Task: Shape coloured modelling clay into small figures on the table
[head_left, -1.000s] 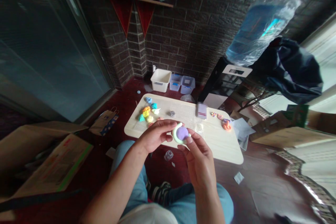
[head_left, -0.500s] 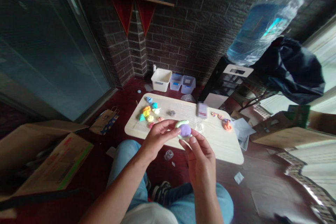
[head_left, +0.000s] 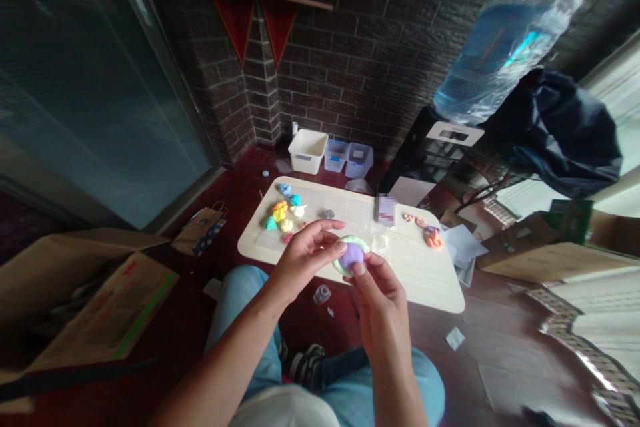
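Observation:
Between my two hands is a round piece of modelling clay (head_left: 351, 256), a purple disc with a pale green strip around its edge. My left hand (head_left: 313, 255) pinches its left side, with the thumb on the purple face. At the lower right, my right hand (head_left: 379, 287) grips it with the thumb against the rim. Beyond the hands, a low pale table (head_left: 420, 280) bears several clay lumps, among them yellow (head_left: 279, 211), teal (head_left: 271, 223) and grey (head_left: 329, 214) ones. Orange and purple clay (head_left: 432, 236) lies at its right end.
A white bin (head_left: 308, 151) and two clear blue-tinted boxes (head_left: 359, 160) stand behind the table. To the right is a water dispenser (head_left: 415, 160) with a large bottle. An open cardboard box (head_left: 100, 313) is at the left. A small clear jar (head_left: 322, 294) lies on the floor.
The clay disc has turned and sits slightly lower. My right thumb has moved left onto its lower edge, and the green strip now shows further around the purple.

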{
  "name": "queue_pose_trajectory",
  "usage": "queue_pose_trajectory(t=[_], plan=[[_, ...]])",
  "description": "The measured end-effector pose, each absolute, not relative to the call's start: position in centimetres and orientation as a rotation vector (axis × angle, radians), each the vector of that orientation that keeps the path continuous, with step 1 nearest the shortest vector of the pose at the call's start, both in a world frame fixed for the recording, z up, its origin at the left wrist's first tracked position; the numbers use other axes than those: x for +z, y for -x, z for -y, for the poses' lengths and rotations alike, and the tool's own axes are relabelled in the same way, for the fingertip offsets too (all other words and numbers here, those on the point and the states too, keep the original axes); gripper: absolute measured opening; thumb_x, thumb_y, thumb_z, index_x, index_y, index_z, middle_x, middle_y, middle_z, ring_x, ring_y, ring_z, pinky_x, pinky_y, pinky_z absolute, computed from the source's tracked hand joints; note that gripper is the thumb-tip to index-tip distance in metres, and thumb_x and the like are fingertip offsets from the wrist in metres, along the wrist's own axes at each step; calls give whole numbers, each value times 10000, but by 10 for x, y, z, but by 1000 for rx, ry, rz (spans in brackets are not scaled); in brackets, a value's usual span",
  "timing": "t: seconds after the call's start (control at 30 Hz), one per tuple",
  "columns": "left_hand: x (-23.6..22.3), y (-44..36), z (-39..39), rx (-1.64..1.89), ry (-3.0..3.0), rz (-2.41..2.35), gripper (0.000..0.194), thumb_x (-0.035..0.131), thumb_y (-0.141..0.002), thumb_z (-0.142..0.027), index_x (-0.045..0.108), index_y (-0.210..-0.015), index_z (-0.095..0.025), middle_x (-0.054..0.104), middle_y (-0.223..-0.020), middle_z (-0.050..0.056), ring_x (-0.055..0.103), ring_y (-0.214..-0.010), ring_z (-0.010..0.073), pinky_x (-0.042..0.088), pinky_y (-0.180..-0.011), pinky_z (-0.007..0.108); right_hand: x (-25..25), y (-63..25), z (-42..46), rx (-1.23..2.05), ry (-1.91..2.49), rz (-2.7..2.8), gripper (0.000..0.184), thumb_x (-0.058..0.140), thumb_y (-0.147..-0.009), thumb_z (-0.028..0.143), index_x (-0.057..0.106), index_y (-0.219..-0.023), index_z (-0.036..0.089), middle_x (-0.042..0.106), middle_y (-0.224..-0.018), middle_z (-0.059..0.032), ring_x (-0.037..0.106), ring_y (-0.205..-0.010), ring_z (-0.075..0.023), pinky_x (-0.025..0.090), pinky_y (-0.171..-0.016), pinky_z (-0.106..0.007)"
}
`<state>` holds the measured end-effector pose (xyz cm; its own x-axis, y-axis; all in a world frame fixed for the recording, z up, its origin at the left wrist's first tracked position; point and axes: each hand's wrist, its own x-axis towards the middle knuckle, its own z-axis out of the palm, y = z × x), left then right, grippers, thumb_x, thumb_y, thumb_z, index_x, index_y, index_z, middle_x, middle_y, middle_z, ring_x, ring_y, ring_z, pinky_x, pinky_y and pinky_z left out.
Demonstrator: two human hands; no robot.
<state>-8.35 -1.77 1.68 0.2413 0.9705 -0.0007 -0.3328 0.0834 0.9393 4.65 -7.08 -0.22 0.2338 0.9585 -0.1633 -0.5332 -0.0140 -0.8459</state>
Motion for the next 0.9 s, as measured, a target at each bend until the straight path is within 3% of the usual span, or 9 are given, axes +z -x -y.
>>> queue_pose_trajectory(t=[0.27,0.47,0.63,0.9], plan=[[19,85,23,1164,-1130,-888,283,649,-875,-443,711,-1019,-207,701,-1002,21,607,-909,133,465,-760,211,2,-43,68,1311,898,450,240,881,-662,277,719,-837,252,697,-822,47,607,-703,-78,497,-683,-194],[16,86,24,1087,-1092,-830,246,791,-754,-369,704,-887,-182,662,-872,-10,598,-879,128,458,-791,214,7,-43,71,1294,895,466,264,889,-650,284,724,-855,265,705,-828,50,615,-712,-80,498,-701,-204],[13,89,23,1107,-1014,-788,203,764,-791,-329,717,-923,-181,702,-885,5,621,-847,119,489,-757,208,8,-53,73,1154,1016,712,257,832,-731,324,737,-962,261,722,-903,12,643,-860,-126,490,-793,-252],[15,90,26,1053,-959,-722,191,773,-782,-297,713,-901,-160,707,-837,12,635,-741,109,522,-689,218,15,-58,74,949,1112,869,261,782,-783,305,732,-1037,275,759,-948,-4,676,-865,-161,522,-797,-303]])
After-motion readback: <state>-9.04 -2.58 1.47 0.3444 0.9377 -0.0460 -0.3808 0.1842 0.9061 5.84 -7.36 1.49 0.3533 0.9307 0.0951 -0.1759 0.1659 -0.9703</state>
